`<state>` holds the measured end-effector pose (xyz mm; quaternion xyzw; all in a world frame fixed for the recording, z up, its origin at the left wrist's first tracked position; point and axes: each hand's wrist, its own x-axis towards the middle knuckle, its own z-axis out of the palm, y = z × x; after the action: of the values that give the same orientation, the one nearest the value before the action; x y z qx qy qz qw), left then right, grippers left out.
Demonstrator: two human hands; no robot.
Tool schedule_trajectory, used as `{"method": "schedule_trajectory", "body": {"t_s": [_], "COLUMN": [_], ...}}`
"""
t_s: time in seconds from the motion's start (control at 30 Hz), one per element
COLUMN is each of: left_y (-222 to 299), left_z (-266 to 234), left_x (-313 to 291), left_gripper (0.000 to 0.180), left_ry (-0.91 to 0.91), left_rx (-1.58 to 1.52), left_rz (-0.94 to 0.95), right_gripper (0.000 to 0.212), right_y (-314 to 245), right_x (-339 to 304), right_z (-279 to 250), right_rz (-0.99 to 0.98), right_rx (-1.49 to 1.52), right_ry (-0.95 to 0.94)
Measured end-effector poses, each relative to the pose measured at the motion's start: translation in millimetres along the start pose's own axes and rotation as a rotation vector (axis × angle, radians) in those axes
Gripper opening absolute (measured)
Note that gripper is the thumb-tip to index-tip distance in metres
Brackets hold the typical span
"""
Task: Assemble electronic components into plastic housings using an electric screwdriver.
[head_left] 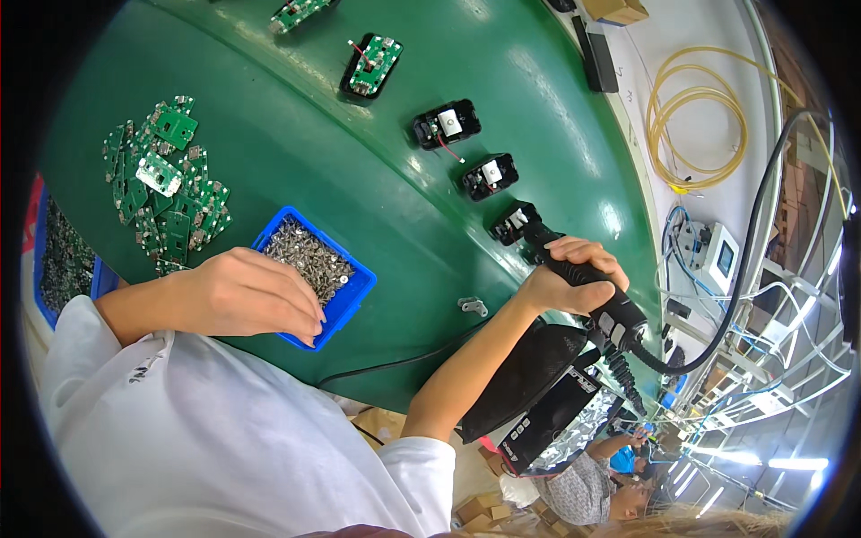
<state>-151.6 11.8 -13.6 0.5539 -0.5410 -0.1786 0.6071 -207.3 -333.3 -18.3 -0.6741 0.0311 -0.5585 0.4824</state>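
My right hand (574, 276) is wrapped round a black corded electric screwdriver (622, 318). The driver's front end is at a small black plastic housing (505, 228) on the green table, where it hides part of that housing. Over a blue bin (357, 291) of small silver screws (303, 253), my left hand (251, 294) has its fingers pressed together at the near side. Whatever may be between those fingertips is hidden. Two more black housings (491, 176) (447, 124) with white parts inside lie beyond in a row.
Loose green circuit boards (170, 179) are heaped at the left. Farther up sits a housing with a green board (375, 66). A small grey metal part (473, 307) lies between my arms. A black box (552, 421) stands near my right forearm; a coiled yellow hose (659, 125) lies beyond the table.
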Motion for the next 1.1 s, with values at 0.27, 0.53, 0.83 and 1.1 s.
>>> {"method": "schedule_trajectory", "body": {"t_s": [0.27, 0.53, 0.83, 1.1], "left_y": [16.0, 26.9, 38.4, 46.8], "left_z": [-14.7, -11.3, 3.6, 11.6], "left_x": [11.2, 7.4, 5.3, 5.4], "left_gripper": [0.011, 0.008, 0.009, 0.009], "left_ry": [0.105, 0.193, 0.166, 0.205], "left_rx": [-0.371, -0.509, -0.553, -0.703], "left_rz": [-0.456, -0.475, -0.330, -0.410], "right_gripper": [0.053, 0.049, 0.010, 0.025], "right_y": [-1.3, -157.0, -181.2, -189.4], "right_x": [43.1, 34.4, 3.0, 0.2], "right_z": [-47.8, 11.4, 59.1, 72.5], "right_rz": [0.367, 0.015, 0.080, 0.053], "right_rx": [0.307, 0.785, 1.238, 1.267], "right_ry": [0.225, -0.275, -0.188, 0.049]}}
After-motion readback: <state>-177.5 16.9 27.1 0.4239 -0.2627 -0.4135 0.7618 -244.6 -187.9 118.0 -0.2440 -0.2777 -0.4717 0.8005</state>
